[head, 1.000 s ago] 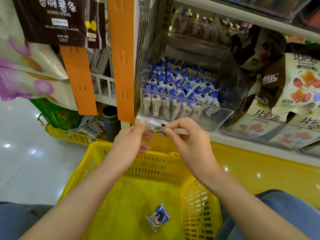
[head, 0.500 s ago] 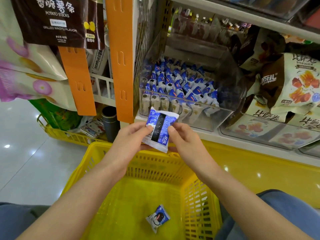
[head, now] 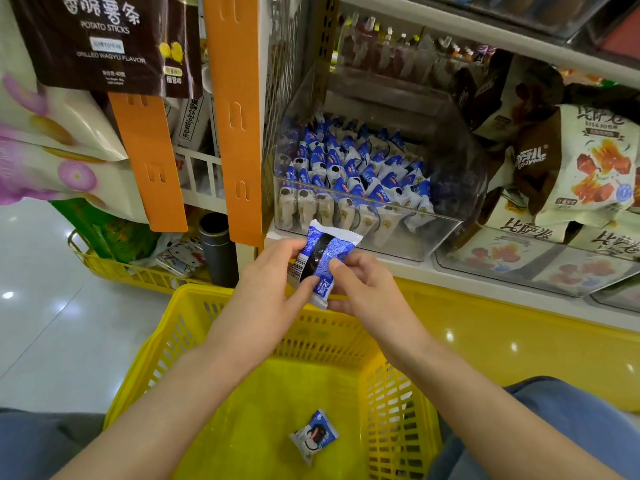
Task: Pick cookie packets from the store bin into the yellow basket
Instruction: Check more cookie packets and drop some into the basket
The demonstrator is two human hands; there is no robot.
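Hands are meeting just above the far rim of the yellow slatted plastic basket [head: 194,306], sharing one small blue-and-white foil cookie packet [head: 323,263] whose black band and barcode are facing the camera. The left hand [head: 266,292] is pinching the packet's left edge between thumb and fingertips. The right hand [head: 363,289] is gripping the right edge and lower corner, thumb pressing on the front and fingers curling behind. The packet is standing nearly upright, leaning slightly right, in front of the clear plastic store bin [head: 443,237] that is sitting on the white shelf [head: 450,275]. Rows of matching blue-and-white packets [head: 346,171] are standing on end inside that bin, crowding its front and left. A second cookie packet [head: 313,436] is lying flat on the basket floor, near the right wall, well below both hands. Brown and cream snack bags [head: 588,168] are filling the neighbouring space to the right.
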